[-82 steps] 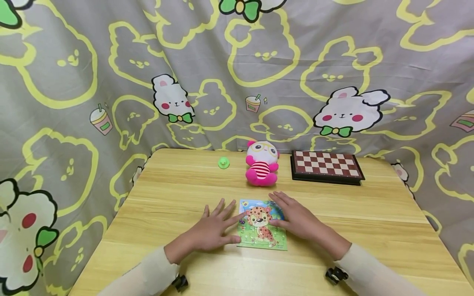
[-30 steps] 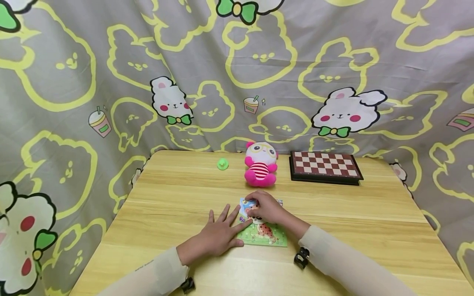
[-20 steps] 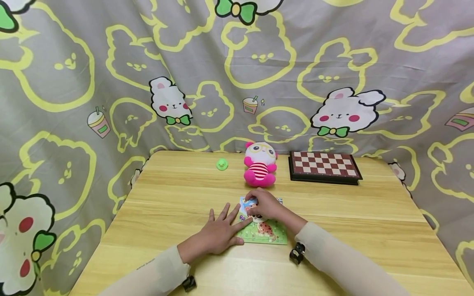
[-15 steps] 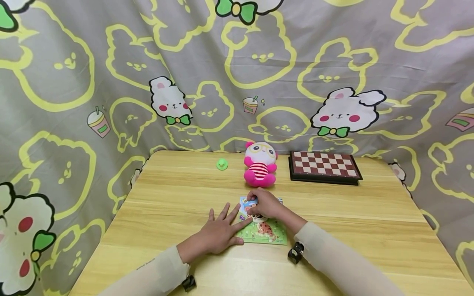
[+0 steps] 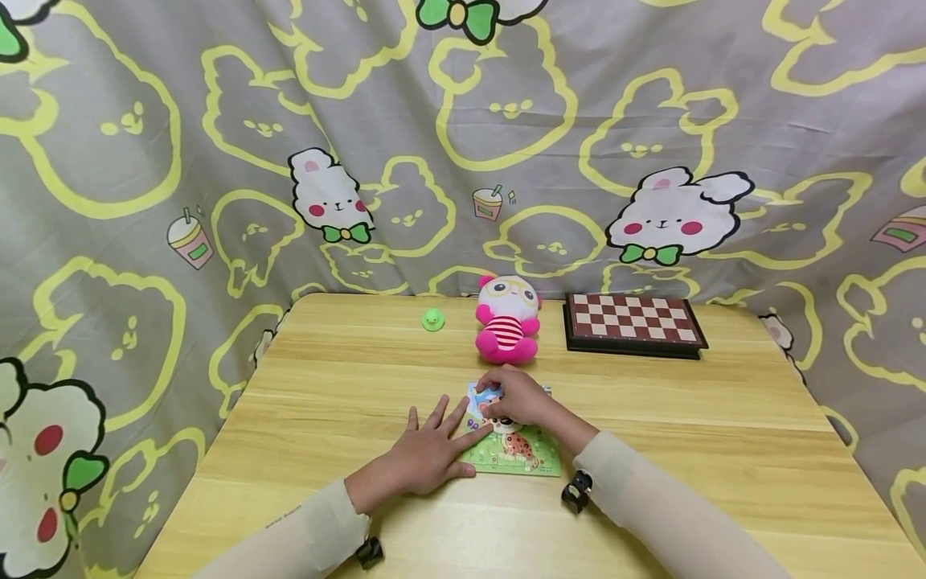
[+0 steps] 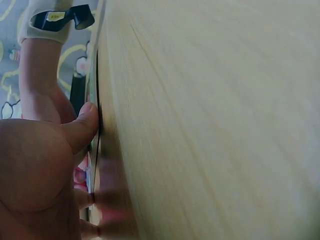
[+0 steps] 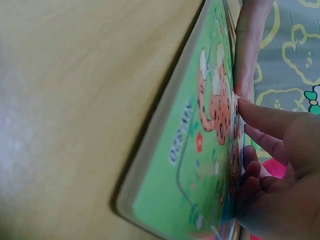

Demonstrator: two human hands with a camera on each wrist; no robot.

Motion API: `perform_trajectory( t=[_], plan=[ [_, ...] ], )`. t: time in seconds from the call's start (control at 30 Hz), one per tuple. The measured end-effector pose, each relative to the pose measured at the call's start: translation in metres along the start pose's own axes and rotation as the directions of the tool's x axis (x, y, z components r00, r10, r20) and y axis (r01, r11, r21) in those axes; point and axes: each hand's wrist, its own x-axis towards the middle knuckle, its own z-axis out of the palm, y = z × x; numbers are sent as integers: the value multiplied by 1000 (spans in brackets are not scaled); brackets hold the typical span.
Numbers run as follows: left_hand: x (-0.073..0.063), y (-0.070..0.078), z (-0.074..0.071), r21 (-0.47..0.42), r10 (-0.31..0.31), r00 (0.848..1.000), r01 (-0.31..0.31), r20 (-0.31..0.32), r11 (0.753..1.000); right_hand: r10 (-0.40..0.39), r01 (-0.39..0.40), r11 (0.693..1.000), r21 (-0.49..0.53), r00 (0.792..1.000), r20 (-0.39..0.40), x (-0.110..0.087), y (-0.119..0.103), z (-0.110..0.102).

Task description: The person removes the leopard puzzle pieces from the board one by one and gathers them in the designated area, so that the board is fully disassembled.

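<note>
Near-square leopard jigsaw lies flat on the worktop, right of your splayed left hand, directly under your nearer, bent-fingered right hand; can't tell if it's pinching.

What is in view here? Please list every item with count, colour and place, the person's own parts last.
Leopard jigsaw puzzle: 1, mostly green, blue and orange, on the table under the hands
Panda-like plush toy: 1, pink and white, behind the puzzle
Toy duck: 1, green, left of the plush
Checkerboard case: 1, brown and white squares, black sides, right of the plush
Wooden table: 1, light brown, beneath everything
Cartoon-print curtain: seemingly 1, grey, behind and beside the table
Wrist cameras: 2, black, at the wrists
Sleeves: 2, beige, on the forearms
Left hand: 1, bare, at the puzzle's left edge
Right hand: 1, bare, over the puzzle's upper part
</note>
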Motion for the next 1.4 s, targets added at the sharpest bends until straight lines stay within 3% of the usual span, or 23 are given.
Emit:
perform_trajectory(
  t=[0.43, 0.83, 1.4],
  plan=[
    [1, 1, 1, 0, -1, 1000, 1, 6, 1000, -18, 23, 998, -59, 997, 72, 3, -3, -3],
    [1, 1, 2, -1, -3, 1000, 3, 4, 1000, -19, 21, 999, -32, 998, 56, 1, -6, -3],
    [1, 0, 1, -2, -6, 1000, 6, 7, 1000, -26, 19, 992, 124, 998, 54, 7, 4, -8]
  ],
)
